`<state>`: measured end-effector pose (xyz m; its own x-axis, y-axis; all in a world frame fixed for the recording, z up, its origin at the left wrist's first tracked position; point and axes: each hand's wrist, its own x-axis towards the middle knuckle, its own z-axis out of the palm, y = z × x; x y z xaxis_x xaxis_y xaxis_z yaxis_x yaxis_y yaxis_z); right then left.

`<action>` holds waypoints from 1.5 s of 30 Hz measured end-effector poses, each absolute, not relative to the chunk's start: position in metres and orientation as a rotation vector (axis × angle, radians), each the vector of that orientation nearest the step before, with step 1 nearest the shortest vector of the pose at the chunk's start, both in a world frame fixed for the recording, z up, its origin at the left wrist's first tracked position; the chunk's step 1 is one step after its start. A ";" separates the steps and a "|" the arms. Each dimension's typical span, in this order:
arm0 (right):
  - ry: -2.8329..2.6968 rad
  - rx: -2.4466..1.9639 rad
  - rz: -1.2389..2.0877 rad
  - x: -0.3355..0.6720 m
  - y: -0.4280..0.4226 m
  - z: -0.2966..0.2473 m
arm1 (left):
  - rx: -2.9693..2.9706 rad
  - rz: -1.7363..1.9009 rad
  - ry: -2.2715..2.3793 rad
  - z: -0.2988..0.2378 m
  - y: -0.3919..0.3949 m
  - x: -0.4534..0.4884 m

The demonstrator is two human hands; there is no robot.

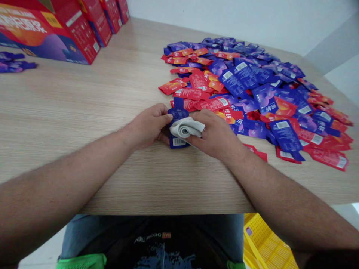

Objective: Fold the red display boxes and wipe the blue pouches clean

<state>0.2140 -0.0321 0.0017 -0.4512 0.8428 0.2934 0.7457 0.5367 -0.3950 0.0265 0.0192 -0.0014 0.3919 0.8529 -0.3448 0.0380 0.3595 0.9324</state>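
Near the front of the table, my left hand point(154, 125) pinches the left edge of a blue bottle-shaped sachet point(178, 114), its barcode at the bottom and its narrow neck pointing away from me. My right hand point(211, 132) is closed around a folded grey-white cloth point(185, 127), which lies against the middle of the sachet and covers part of it. Just beyond and to the right of my hands spreads a heap of red sachets point(193, 93) and blue sachets point(238, 76).
Red and purple cartons point(89, 45) stand in a row at the back left; the nearest has an open top. A few blue sachets point(14, 66) lie at the far left. Below the table's front edge, at right, is a yellow plastic crate point(269, 239). A white wall point(224, 18) rises behind.
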 end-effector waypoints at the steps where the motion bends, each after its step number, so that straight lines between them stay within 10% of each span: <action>1: -2.338 -1.274 0.303 0.214 -0.032 0.002 | 1.082 0.672 1.048 -0.001 0.019 0.027; 45: -2.005 -1.366 0.426 0.222 -0.023 0.008 | 1.251 0.480 0.730 -0.009 0.023 0.013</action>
<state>0.2215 -0.0230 0.0084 -0.2314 0.9114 0.3402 0.6941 0.3997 -0.5987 0.0135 0.0227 -0.0094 0.6868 0.6890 -0.2315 0.0602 0.2636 0.9628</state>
